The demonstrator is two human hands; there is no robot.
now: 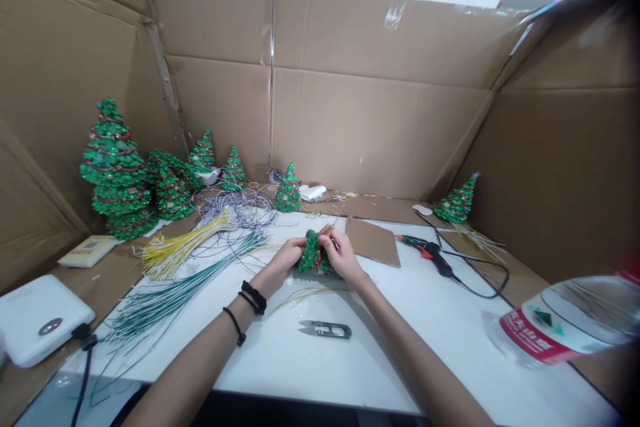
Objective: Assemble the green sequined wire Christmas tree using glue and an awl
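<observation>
A small green Christmas tree ornament (pixel 313 259) with red garland is between my two hands above the white tabletop. My left hand (pixel 290 255) grips its left side, wearing black bands at the wrist. My right hand (pixel 339 253) has thumb and fingers closed at its right side, by a small brown piece (pixel 327 230); whether they pinch it is hard to make out. Thin pale yellow wires (pixel 300 295) lie just below the ornament. Closer to me, grey thread snips (pixel 325 329) rest on the table.
Bundles of yellow wires (pixel 185 247) and green wires (pixel 185 297) lie left, near tangled purple-grey wire (pixel 240 207). Finished trees (pixel 115 167) stand behind. A glue gun (pixel 433 255), cardboard piece (pixel 373 240) and large plastic bottle (pixel 555 320) are right; a white box (pixel 45 317) is left.
</observation>
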